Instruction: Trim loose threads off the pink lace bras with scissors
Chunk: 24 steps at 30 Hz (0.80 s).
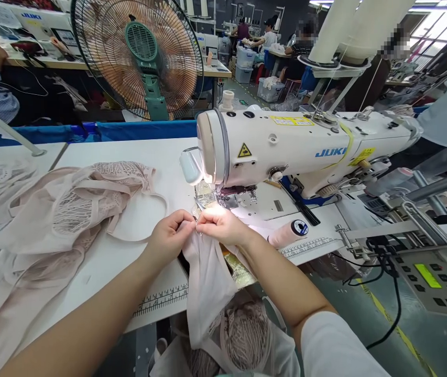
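Note:
My left hand (171,233) and my right hand (222,225) meet just in front of the needle area of a white sewing machine (254,141). Both pinch the top edge of a pale pink garment (207,277), fingertips nearly touching. Its cloth hangs down over the table's front edge, toward more pink lace cloth (244,335) below. The lit presser foot area lies right behind my fingers, partly hidden by them. Left of my hands a heap of pale pink lace garments (77,204) is spread on the white table (168,152).
A pink thread cone (288,233) lies right of my right forearm, by the ruler strip (309,246). A large fan (140,52) stands behind the table. At right are a metal tape feeder (412,220) and a control box (435,280). Other people work in the background.

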Available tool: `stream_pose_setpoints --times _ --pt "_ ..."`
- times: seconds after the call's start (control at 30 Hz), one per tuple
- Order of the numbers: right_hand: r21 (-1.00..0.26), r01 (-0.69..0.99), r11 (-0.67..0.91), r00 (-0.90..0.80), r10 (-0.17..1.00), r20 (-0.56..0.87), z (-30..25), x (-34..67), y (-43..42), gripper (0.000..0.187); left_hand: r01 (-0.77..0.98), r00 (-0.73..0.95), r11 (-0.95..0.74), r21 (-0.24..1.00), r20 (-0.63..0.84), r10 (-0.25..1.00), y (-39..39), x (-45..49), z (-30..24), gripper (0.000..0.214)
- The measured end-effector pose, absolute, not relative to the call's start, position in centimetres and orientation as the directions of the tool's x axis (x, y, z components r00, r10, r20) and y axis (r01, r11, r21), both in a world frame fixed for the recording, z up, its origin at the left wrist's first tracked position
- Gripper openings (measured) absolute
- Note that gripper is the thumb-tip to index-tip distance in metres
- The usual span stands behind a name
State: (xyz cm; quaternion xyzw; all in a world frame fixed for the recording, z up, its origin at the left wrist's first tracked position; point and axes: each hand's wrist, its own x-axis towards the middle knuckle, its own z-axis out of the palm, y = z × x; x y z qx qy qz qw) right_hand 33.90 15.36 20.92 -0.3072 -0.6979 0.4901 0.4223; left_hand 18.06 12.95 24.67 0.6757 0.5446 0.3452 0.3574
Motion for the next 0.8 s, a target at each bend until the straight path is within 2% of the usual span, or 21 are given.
stream_pose_setpoints --times 0.07,0.2,0.43,0.67,0.8 --pt "-0.948 0.013 0.319 -0.449 0.849 0.28 21.0 34.03 15.38 0.014 0.445 0.163 -0.118 0.888 0.05 0.985 13.1 17.91 24.58 0.013" --pt "-0.967 -0.023 0.252 -0.451 0.861 0.235 20.89 34.09 15.52 0.013 0.262 0.192 0.056 0.964 -0.109 0.975 13.42 17.69 24.35 0.018" --pt "-0.986 -0.019 0.164 -0.525 0.838 0.15 20.34 34.05 15.8 0.013 0.219 0.253 0.169 0.961 -0.223 0.941 13.3 17.77 24.64 0.024" --pt "-0.992 0.068 0.106 -0.583 0.811 0.047 20.59 34.46 15.65 0.02 0.195 0.232 0.163 0.967 -0.207 0.951 13.39 17.56 24.39 0.025" --pt "-0.981 0.073 0.179 -0.541 0.833 0.112 20.53 34.27 15.88 0.02 0.23 0.244 0.121 0.966 -0.178 0.953 13.29 17.52 24.14 0.022"
